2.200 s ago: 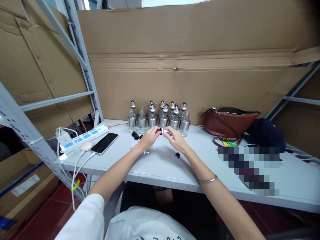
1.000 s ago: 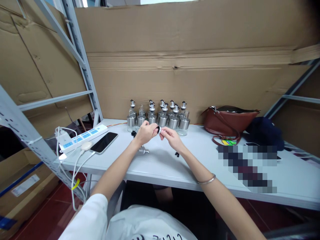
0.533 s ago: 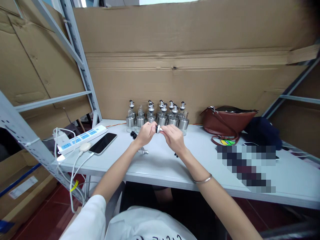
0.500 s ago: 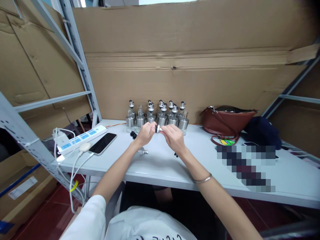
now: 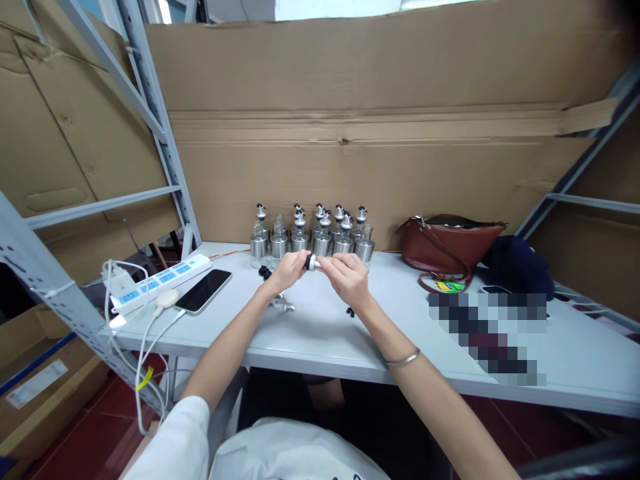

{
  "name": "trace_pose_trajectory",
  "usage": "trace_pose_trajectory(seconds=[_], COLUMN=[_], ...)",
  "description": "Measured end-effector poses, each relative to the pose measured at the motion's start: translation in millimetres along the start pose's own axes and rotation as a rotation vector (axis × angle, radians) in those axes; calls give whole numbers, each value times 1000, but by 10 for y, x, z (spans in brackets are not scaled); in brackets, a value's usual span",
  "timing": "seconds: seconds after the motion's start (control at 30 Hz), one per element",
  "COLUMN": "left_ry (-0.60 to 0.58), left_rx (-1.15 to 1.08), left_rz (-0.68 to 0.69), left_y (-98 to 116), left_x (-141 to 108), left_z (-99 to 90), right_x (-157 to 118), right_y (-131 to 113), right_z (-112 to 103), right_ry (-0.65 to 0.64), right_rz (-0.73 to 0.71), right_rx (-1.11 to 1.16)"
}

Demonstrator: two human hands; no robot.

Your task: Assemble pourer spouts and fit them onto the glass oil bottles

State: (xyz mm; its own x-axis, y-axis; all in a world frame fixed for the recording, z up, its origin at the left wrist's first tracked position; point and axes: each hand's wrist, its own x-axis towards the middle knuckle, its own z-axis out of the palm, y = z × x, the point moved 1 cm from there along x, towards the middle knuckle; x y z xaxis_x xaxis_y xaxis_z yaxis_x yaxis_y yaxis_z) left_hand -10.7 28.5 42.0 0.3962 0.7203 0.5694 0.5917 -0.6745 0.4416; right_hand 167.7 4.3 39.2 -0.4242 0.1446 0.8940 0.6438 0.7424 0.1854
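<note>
Six clear glass bottles with silver metal sleeves [image 5: 323, 245] make up the front row at the back of the pale grey surface [image 5: 320, 340], with more behind them, partly hidden. Eight silver pour spouts with black tips [image 5: 361, 215] can be counted above the bottles; at least three front bottles show bare necks. Whether the bottles hold liquid cannot be told. One brown leather handbag [image 5: 445, 248] lies at the right, its top partly open and its inside dark.

One small black-and-white cylindrical piece [image 5: 311, 262] is held above the surface, in front of the bottles and between the two hands. The left hand [image 5: 287, 273] has its fingers closed on the black end; the right hand [image 5: 349, 279] has its fingers pinched together at the pale, narrow end.

Near the left hand lie a few small black caps [image 5: 265, 272], too overlapped to count, and a shiny silvery piece [image 5: 284, 305]. One small black piece [image 5: 351, 312] lies beside the right wrist.
</note>
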Motion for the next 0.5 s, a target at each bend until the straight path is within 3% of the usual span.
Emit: trace_pose_trajectory(seconds=[0.27,0.5], left_ry=[109,225], left_rx=[167,294], left_rz=[118,245], left_y=[-29,-94], left_x=[-16,-29], left_z=[-88,-241], right_x=[-22,75], right_y=[34,-61], right_z=[63,124], right_ry=[-152,-239], right_rz=[170,468], right_rx=[237,572])
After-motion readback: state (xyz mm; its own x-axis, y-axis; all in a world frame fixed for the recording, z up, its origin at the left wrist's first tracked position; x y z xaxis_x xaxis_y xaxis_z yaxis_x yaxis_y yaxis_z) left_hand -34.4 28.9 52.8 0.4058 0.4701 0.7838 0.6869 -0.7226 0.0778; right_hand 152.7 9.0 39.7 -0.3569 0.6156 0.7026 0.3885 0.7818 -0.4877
